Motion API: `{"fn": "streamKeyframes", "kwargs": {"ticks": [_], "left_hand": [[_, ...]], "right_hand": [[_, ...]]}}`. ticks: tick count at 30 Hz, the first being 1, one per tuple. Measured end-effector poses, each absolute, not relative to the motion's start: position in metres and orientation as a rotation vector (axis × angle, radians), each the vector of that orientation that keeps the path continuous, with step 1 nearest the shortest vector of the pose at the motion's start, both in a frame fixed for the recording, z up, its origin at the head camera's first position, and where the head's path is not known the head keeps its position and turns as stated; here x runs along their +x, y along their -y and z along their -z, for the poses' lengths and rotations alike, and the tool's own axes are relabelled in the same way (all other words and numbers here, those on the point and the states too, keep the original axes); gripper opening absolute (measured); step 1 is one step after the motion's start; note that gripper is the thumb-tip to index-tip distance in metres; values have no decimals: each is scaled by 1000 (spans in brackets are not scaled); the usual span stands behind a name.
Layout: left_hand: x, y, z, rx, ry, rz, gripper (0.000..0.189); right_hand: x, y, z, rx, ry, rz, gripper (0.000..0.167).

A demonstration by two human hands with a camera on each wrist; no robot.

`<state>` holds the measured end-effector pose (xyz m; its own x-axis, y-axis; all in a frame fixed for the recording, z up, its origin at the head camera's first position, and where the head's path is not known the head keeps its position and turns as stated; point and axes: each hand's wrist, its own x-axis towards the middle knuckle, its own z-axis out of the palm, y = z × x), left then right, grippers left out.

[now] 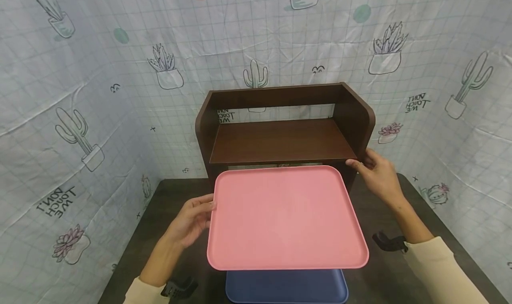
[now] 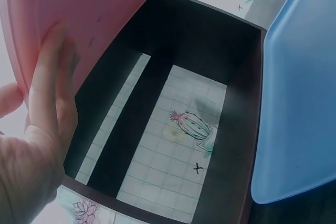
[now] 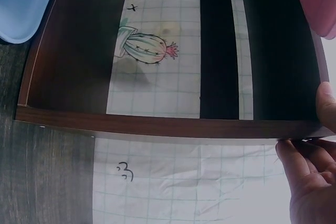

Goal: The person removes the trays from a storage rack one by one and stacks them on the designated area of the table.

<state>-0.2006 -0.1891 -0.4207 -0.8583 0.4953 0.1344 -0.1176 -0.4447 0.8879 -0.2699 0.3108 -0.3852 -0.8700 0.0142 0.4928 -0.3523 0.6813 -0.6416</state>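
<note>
A pink tray (image 1: 286,219) is raised and tilted in front of the dark brown wooden shelf (image 1: 280,139). My left hand (image 1: 190,222) holds it by its left edge; in the left wrist view the fingers (image 2: 44,87) lie along its underside, with the thumb at the rim. At the shelf's right side, my right hand (image 1: 378,175) grips the side panel, thumb in front and fingers outside, as the right wrist view shows. Below the pink tray, a blue tray (image 1: 286,290) lies on the table, partly hidden.
The shelf has an upper level and an open-fronted lower compartment (image 2: 210,161), mostly covered by the pink tray in the head view. A dark table (image 1: 136,250) carries everything. Cloth (image 1: 100,95) printed with cacti hangs behind and on both sides.
</note>
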Motion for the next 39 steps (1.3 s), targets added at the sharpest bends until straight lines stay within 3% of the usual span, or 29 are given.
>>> {"fn": "streamKeyframes", "kwargs": {"ticks": [39], "left_hand": [[-205, 188, 527, 361, -1384, -2233, 35]], "right_hand": [[-268, -312, 387, 237, 2466, -1050, 55]]}}
